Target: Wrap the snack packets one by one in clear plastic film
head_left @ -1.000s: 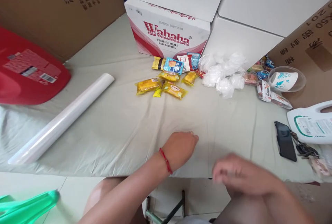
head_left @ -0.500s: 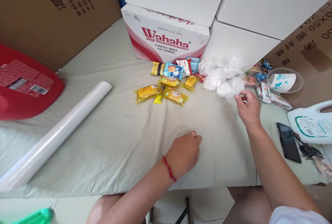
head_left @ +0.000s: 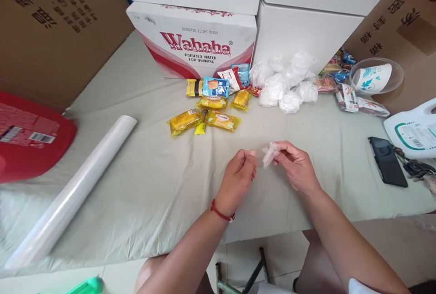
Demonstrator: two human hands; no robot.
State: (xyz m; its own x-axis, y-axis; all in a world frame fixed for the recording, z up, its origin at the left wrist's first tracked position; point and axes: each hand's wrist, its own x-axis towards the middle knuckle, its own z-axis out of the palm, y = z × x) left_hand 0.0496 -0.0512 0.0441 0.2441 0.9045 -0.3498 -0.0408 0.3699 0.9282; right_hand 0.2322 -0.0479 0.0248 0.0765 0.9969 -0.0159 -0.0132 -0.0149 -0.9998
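My right hand [head_left: 296, 167] pinches a small crumpled clear plastic bag [head_left: 270, 154] between thumb and fingertips, just above the cloth. Close on its left, my left hand [head_left: 238, 176] has its fingers curled in and the thumb against them. A small gap lies between it and the bag, and nothing shows in its fingers. Beyond the hands sits a pile of bunched clear plastic bags [head_left: 289, 83]. To the left of that pile lie yellow-wrapped snacks [head_left: 222, 120] and a blue snack packet [head_left: 216, 87].
A long white plastic film roll [head_left: 75, 194] lies at the left beside a red container [head_left: 34, 139]. Behind stands a Wahaba-style carton printed "Wahaha" [head_left: 197, 49]. At right are a clear tub with a paper cup [head_left: 373, 78], a phone [head_left: 387, 161], keys and a white jug [head_left: 417, 130].
My right hand has come from the pile back toward me and left, with a plastic bag in its fingers. My left hand has risen slightly and turned toward it. The view has shifted.
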